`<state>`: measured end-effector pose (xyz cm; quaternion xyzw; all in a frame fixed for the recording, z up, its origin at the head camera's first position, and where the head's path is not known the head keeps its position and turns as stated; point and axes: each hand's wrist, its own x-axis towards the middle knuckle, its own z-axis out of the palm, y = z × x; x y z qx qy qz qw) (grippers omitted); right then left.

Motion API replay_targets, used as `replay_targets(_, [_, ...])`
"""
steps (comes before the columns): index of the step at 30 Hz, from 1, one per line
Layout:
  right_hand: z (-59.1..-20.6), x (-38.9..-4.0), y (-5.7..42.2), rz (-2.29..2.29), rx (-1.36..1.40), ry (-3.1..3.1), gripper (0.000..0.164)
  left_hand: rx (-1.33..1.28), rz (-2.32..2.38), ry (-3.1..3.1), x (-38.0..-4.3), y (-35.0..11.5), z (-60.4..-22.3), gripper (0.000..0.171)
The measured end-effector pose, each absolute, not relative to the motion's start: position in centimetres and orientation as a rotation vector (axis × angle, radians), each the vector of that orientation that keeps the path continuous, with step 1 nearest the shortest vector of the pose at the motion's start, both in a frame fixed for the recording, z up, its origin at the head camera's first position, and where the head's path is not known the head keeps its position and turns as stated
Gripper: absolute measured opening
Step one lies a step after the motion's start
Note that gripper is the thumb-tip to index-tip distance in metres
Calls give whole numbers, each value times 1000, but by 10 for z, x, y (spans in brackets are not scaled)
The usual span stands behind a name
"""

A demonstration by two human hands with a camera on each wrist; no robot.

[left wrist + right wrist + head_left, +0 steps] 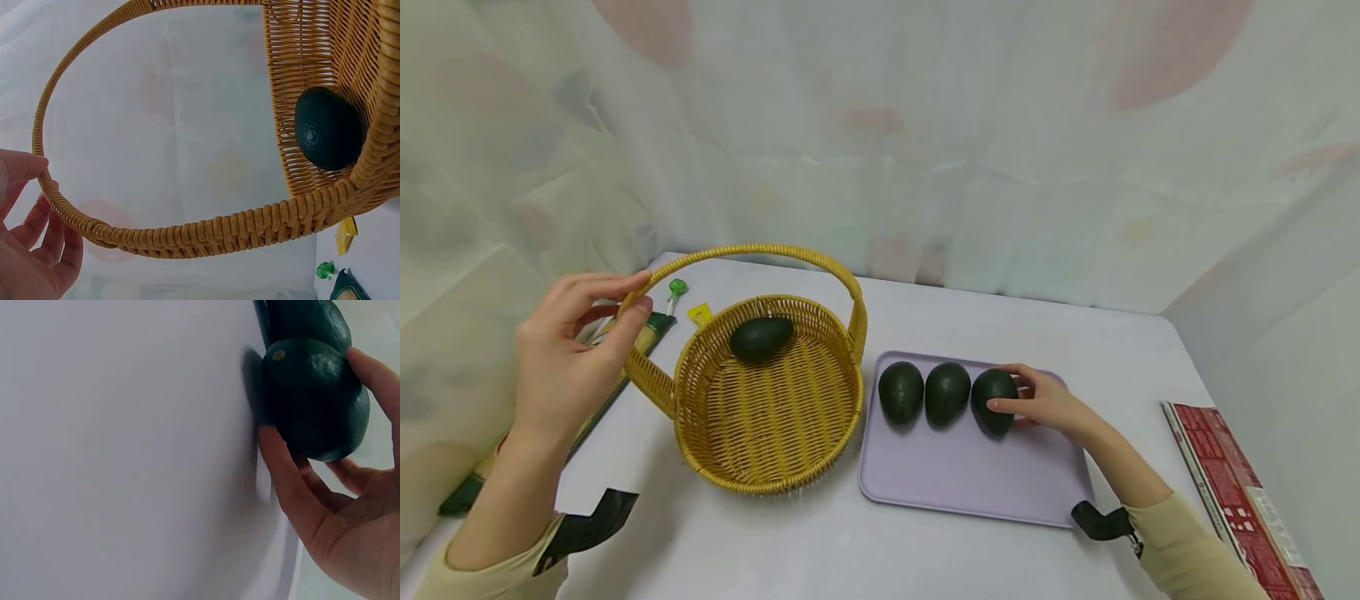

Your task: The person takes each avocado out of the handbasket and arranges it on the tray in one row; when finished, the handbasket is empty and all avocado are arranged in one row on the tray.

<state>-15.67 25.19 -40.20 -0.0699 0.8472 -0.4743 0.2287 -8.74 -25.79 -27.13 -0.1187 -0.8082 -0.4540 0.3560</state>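
Note:
My left hand pinches the arched handle of a yellow wicker basket between thumb and fingers. One dark green avocado lies inside the basket against its far wall; in the left wrist view the same avocado rests by the woven side. On a pale lilac tray three more avocados stand in a row along the far side. My right hand grips the rightmost avocado, its thumb and fingers curled round the sides. In the right wrist view this avocado touches or overlaps another behind it.
Left of the basket lie a yellow packet, a green lollipop-like item and a long dark green package. A red and white printed box or booklet sits at the right edge. Pale curtains close off the back and sides.

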Motion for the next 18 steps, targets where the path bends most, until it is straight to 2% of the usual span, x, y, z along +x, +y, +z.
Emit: replay_targets(18, [-394,-153,252,-1159,-301,2473,70,-307,-1183,-2082,-88,-257,-272,25])
